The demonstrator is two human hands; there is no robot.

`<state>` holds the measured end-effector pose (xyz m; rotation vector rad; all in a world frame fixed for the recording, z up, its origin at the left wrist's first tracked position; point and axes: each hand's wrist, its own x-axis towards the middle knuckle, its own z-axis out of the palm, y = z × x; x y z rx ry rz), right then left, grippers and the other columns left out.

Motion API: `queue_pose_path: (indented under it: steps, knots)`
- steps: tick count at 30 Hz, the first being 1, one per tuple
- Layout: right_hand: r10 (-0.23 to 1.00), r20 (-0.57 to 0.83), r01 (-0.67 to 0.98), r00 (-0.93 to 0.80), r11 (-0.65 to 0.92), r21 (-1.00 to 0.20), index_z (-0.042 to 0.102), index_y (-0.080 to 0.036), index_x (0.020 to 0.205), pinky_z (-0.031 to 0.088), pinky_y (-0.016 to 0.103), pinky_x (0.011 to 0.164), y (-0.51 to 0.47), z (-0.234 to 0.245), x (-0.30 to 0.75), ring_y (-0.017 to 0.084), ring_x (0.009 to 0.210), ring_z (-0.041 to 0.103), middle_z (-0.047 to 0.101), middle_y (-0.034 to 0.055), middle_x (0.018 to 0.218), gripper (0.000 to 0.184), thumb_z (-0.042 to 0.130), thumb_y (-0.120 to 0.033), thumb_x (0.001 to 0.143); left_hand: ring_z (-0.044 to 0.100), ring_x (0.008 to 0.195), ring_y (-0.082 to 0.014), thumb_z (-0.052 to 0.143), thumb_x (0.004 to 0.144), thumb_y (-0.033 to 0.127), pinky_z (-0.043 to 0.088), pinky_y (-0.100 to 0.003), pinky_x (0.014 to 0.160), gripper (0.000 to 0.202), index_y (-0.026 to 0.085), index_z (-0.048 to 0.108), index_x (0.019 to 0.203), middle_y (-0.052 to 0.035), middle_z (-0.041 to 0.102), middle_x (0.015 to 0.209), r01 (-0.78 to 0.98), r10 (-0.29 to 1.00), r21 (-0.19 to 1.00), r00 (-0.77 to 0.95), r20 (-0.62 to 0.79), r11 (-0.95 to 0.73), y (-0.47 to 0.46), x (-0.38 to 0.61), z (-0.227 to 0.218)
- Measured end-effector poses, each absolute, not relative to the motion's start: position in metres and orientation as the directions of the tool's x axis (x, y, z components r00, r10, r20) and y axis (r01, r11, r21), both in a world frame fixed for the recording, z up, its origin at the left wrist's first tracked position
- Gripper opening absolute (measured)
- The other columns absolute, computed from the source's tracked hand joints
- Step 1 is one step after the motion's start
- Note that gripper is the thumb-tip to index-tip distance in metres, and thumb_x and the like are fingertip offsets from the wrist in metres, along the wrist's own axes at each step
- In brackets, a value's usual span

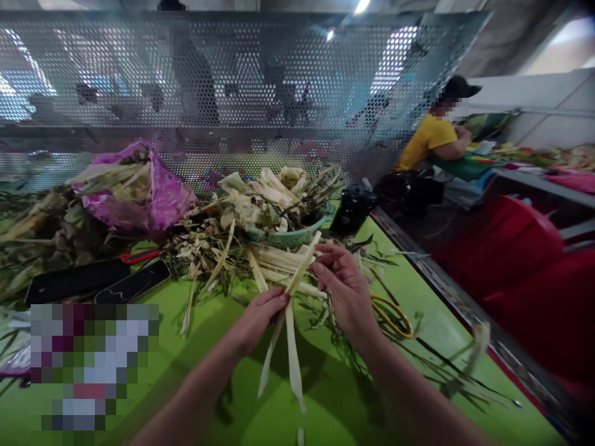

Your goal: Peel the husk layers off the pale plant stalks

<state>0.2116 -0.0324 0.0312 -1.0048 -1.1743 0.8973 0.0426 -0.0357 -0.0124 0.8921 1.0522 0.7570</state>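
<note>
Two long, pale dried husk strips cross each other above the green table. My left hand pinches them at the crossing, thumb on top, with the lower ends hanging apart. One strip slants up to the right, and the thumb and index finger of my right hand are at its upper edge, the other fingers loosely curled. Behind my hands lies a pile of similar strips. A teal basket heaped with dried husks stands just beyond it.
Yellow-handled scissors lie right of my right hand. Two dark phones and a red cutter are at left, before a purple bag of husks. A perforated metal panel stands behind. A person in yellow sits at right.
</note>
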Motion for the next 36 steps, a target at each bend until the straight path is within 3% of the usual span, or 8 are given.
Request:
queue_pose_path:
  steps: [3,7,12,18,26,30,36]
  knots:
    - [0.937,0.302,-0.044,0.176,0.314,-0.948,0.056,-0.025,0.112,0.038,0.02,0.05,-0.032,0.033,0.213,0.011,0.062,0.044,0.052,-0.0015,0.079,0.03,0.062,-0.027,0.083,0.053,0.086,-0.0153,0.07,0.068,0.045,0.039,-0.024,0.077,0.04,0.017,0.066,0.096,-0.0018,0.063,0.092,-0.078,0.866,0.901,0.322,-0.383,0.427,-0.036,0.042,-0.013]
    - [0.945,0.28,-0.041,0.17,0.291,-0.956,0.056,-0.023,0.112,0.037,0.02,0.049,-0.03,0.033,0.214,0.01,0.061,0.043,0.052,-0.0019,0.077,0.031,0.062,-0.028,0.083,0.048,0.075,-0.0128,0.068,0.069,0.049,0.037,-0.022,0.068,0.035,0.016,0.063,0.081,0.0013,0.056,0.076,-0.041,0.881,0.93,0.338,-0.331,0.366,-0.034,0.041,-0.017]
    - [0.94,0.273,-0.007,0.203,0.28,-0.96,0.054,-0.023,0.114,0.038,0.02,0.05,-0.029,0.031,0.215,0.01,0.063,0.045,0.055,-0.0007,0.082,0.035,0.064,-0.029,0.081,0.045,0.069,-0.0113,0.065,0.071,0.048,0.035,-0.022,0.065,0.033,0.016,0.059,0.075,0.0029,0.05,0.07,-0.053,0.884,0.944,0.37,-0.285,0.327,-0.034,0.041,-0.019]
    - [0.94,0.268,0.017,0.209,0.27,-0.963,0.05,-0.027,0.123,0.04,0.021,0.051,-0.027,0.029,0.219,0.011,0.064,0.047,0.057,-0.0005,0.086,0.046,0.064,-0.029,0.079,0.044,0.07,-0.0129,0.06,0.076,0.048,0.036,-0.023,0.066,0.031,0.017,0.061,0.079,0.001,0.052,0.073,0.038,0.89,0.968,0.386,-0.242,0.247,-0.035,0.04,-0.013]
    - [0.929,0.294,0.003,0.226,0.302,-0.953,0.053,-0.026,0.122,0.042,0.022,0.052,-0.023,0.026,0.224,0.011,0.064,0.049,0.061,0.001,0.09,0.044,0.065,-0.029,0.079,0.047,0.078,-0.0164,0.05,0.082,0.047,0.039,-0.026,0.072,0.031,0.017,0.061,0.078,-0.0008,0.054,0.079,0.196,0.919,0.978,0.367,-0.143,0.074,-0.037,0.04,-0.003]
    - [0.923,0.308,0.049,0.229,0.305,-0.951,0.054,-0.026,0.127,0.044,0.023,0.053,-0.024,0.026,0.223,0.013,0.069,0.054,0.066,0.004,0.098,0.047,0.063,-0.03,0.081,0.045,0.076,-0.0149,0.051,0.081,0.048,0.038,-0.025,0.071,0.032,0.018,0.058,0.078,0.0005,0.05,0.076,0.187,0.929,0.979,0.342,-0.139,0.078,-0.036,0.041,-0.007]
    - [0.898,0.366,0.205,0.244,0.321,-0.925,0.054,-0.026,0.13,0.047,0.025,0.058,-0.029,0.028,0.22,0.017,0.08,0.06,0.067,0.0062,0.112,0.051,0.064,-0.026,0.08,0.049,0.081,-0.0172,0.054,0.078,0.052,0.04,-0.025,0.075,0.035,0.018,0.061,0.08,-0.0027,0.056,0.082,0.138,0.96,0.98,0.223,-0.172,0.143,-0.035,0.039,-0.011]
